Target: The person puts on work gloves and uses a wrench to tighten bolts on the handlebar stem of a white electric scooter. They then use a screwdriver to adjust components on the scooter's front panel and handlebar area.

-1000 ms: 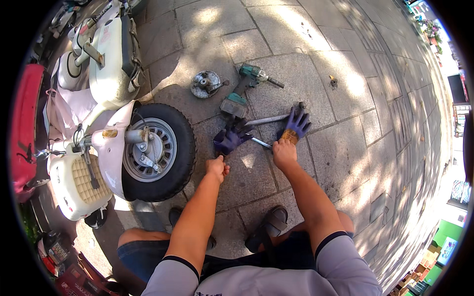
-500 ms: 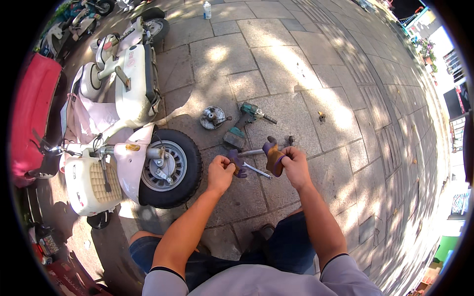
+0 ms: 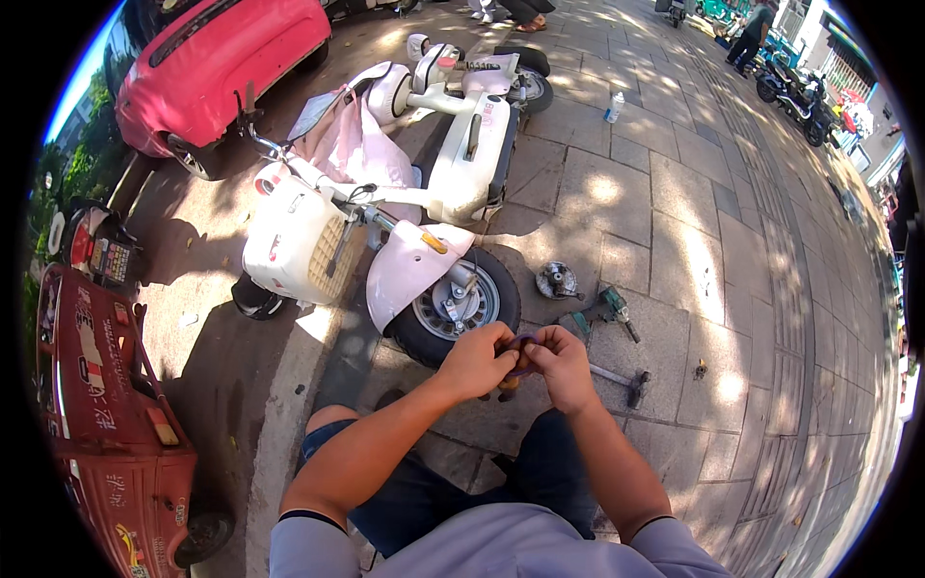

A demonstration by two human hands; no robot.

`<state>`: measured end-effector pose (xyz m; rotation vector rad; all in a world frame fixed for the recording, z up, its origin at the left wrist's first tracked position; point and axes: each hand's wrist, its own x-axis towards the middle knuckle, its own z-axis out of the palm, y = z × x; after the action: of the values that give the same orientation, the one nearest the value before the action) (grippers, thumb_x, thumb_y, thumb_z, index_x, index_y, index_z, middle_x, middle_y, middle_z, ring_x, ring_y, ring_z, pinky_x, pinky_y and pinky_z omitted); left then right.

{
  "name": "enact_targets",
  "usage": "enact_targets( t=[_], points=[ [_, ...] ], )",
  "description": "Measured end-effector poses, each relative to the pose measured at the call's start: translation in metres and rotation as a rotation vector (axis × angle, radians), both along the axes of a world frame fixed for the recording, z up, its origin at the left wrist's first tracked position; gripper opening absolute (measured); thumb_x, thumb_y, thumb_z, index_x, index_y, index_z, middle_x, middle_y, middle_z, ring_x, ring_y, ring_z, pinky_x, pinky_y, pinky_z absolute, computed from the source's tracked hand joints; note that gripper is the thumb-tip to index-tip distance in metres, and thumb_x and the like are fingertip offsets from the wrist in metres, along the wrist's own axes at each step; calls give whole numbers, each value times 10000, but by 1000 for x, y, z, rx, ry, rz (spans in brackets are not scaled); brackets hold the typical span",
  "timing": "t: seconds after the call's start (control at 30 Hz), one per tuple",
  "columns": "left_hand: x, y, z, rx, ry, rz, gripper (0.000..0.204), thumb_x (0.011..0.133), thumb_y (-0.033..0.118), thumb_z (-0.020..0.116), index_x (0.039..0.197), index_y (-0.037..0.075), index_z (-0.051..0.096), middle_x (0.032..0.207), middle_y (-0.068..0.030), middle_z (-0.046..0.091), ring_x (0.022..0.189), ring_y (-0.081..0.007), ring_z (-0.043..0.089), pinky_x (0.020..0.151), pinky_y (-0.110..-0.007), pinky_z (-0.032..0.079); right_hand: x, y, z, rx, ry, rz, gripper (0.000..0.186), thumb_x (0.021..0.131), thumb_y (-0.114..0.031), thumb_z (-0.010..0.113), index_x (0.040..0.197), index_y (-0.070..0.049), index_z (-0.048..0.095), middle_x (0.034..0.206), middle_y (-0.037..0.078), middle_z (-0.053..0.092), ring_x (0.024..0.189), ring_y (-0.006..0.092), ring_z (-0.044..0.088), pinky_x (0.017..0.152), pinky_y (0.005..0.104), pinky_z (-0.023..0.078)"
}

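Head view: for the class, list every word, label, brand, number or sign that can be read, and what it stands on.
None quotable with certainty.
Dark red metal vehicle: pale characters, too distorted.
White plastic scooter: small pink marking, too blurred.
White cylindrical can: label too small.
Purple fabric glove in left hand and right hand: no lettering visible.

This is an outdoor pavement beside a street: stone slabs [image 3: 578,236] dappled with sunlight fill the middle and right, a pale kerb [image 3: 289,419] runs down the lower left, a red car [image 3: 231,72] stands upper left near greenery [image 3: 82,164], and motorbikes [image 3: 807,104] are parked upper right.
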<state>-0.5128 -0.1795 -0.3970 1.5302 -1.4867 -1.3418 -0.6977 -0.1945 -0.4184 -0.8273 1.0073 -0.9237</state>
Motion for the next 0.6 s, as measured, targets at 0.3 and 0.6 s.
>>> enact_targets(
  t=[0.3,0.6],
  points=[
    [45,0,-5,-149,21,195,134,896,108,687,962,-9,673,881,-156,722,808,-238,706,752,-362,550,66,16,55,-949,576,84,282,811,80,609,1082,13,566,1101,178,590,927,301,659,813,376,549],
    [71,-14,26,-431,-52,418,112,900,109,652,923,1,633,877,-178,703,827,-376,690,725,-460,543,101,15,51,-909,1089,466,618,763,-57,655,1336,39,446,1045,270,665,975,465,658,821,520,544]
  ],
)
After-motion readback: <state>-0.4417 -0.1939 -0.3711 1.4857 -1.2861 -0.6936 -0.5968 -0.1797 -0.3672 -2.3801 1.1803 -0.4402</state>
